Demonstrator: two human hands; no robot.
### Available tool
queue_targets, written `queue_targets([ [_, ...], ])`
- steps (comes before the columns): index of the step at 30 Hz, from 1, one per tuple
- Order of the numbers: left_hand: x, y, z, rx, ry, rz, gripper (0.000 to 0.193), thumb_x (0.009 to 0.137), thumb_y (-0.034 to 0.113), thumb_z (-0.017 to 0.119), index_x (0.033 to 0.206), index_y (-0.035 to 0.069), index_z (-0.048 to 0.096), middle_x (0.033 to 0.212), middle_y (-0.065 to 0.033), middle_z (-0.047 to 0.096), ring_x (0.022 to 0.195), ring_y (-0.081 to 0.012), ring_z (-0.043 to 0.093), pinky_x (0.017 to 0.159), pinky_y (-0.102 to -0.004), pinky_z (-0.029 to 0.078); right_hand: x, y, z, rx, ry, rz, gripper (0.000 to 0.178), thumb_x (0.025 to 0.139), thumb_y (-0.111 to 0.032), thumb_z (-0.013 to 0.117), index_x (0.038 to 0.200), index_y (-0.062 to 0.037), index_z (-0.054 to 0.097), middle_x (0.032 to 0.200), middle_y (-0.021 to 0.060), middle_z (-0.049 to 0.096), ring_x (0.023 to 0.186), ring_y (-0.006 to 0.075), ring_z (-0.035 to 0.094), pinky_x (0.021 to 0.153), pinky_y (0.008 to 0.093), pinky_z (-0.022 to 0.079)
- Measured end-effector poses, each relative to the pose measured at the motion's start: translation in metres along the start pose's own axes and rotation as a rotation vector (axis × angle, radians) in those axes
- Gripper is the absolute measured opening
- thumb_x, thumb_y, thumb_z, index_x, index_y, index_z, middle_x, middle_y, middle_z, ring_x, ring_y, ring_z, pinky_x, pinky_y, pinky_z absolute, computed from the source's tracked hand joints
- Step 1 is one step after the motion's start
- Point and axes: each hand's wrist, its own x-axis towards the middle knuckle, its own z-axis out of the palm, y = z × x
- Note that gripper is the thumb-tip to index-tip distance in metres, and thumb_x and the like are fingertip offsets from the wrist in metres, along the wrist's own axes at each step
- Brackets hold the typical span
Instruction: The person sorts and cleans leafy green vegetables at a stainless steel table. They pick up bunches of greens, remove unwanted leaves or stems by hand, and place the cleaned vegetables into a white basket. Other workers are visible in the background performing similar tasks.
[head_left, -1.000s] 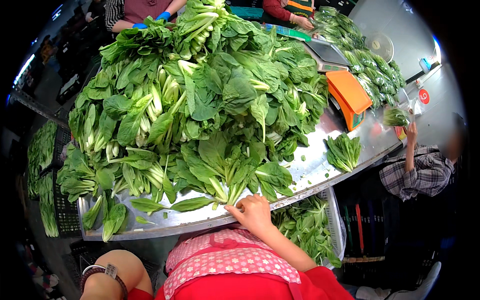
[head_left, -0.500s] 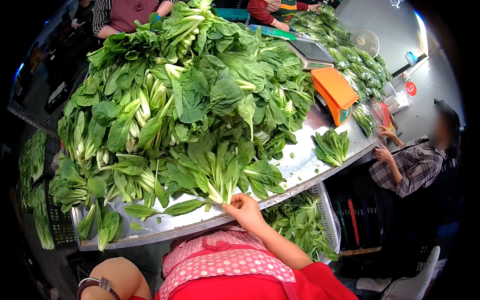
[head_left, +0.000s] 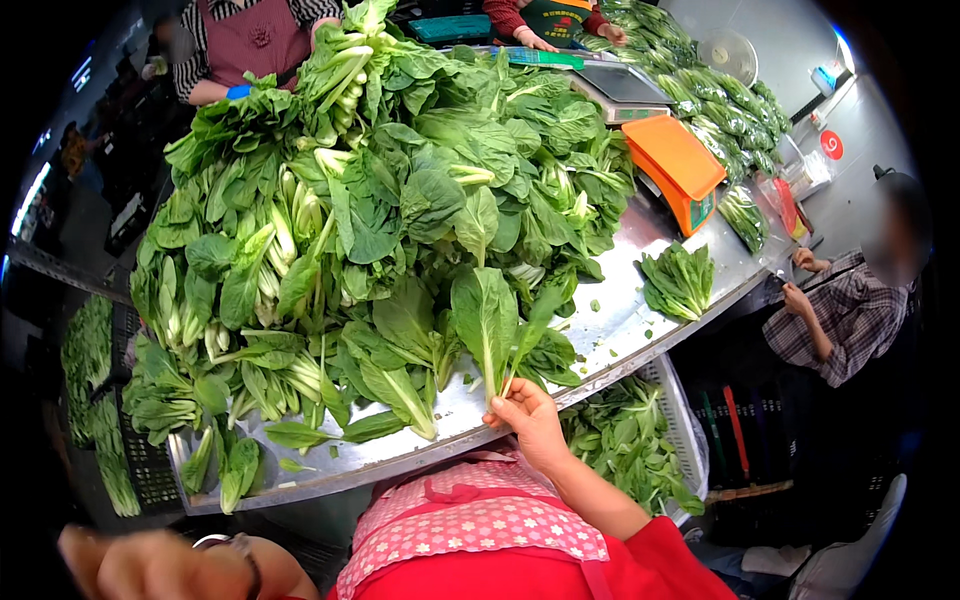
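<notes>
My right hand (head_left: pixel 535 425) is closed in a pinch on the pale stem base of a few leafy greens (head_left: pixel 485 325), held leaves-up over the front edge of the metal table. Just left of them, another leafy green (head_left: pixel 402 395) lies with its cut stem toward me. My left hand (head_left: pixel 140 565) is at the lower left, off the table. Motion smears its fingers, and I cannot make out anything in it. Ahead of both hands rises a big pile of leafy greens (head_left: pixel 370 205).
A steel table (head_left: pixel 630 245) bears an orange-topped scale (head_left: pixel 675 160), a second scale (head_left: pixel 622 85), a small bunch (head_left: pixel 678 282) and bagged greens (head_left: pixel 715 110). A white crate (head_left: pixel 685 430) of leaves stands below the right edge. Co-workers stand at the far side and right.
My right hand has moved slightly right, lifting a few leaves away from the clump by their stems. My left hand has come into view at the lower left.
</notes>
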Motion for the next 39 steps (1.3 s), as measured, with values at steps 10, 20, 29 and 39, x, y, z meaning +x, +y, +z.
queue_targets([
  [10,-0.169,-0.1,-0.12,0.637,0.506,-1.277,0.018,0.079,0.008,0.064,0.094,0.003,0.054,0.082,-0.0045,0.056,0.072,-0.0142,0.054,0.062,-0.0274,0.046,-0.003,0.016,0.021,-0.084,-0.094,-0.02,0.022,0.08,-0.005,0.063,0.095,0.0003,0.048,0.085,0.0073,0.059,0.074,0.0107,0.058,0.066,0.0226,0.047],
  [20,-0.185,-0.116,-0.128,0.597,0.528,-1.266,0.019,0.079,0.011,0.065,0.094,0.005,0.055,0.085,-0.0027,0.058,0.073,-0.012,0.056,0.056,-0.0248,0.044,-0.009,0.02,0.026,0.015,-0.052,-0.009,0.015,0.085,-0.006,0.056,0.097,0.0011,0.049,0.086,0.007,0.061,0.073,0.0103,0.058,0.065,0.0223,0.047],
  [29,-0.187,-0.119,-0.129,0.594,0.527,-1.264,0.022,0.079,0.011,0.065,0.097,0.004,0.055,0.087,-0.0031,0.058,0.076,-0.0125,0.056,0.059,-0.0248,0.045,-0.01,0.025,0.029,-0.051,-0.003,-0.112,0.018,0.084,-0.005,0.056,0.1,0.0025,0.049,0.087,0.0081,0.061,0.074,0.0123,0.06,0.067,0.0242,0.049],
  [39,-0.17,-0.094,-0.129,0.481,0.482,-1.089,0.024,0.084,0.014,0.058,0.105,0.003,0.052,0.1,-0.0087,0.056,0.087,-0.0173,0.055,0.077,-0.0312,0.046,-0.032,0.026,0.011,0.047,0.178,-0.184,0.006,0.084,0.0,0.051,0.082,-0.0016,0.045,0.089,0.0142,0.058,0.071,0.0173,0.058,0.061,0.0297,0.05],
])
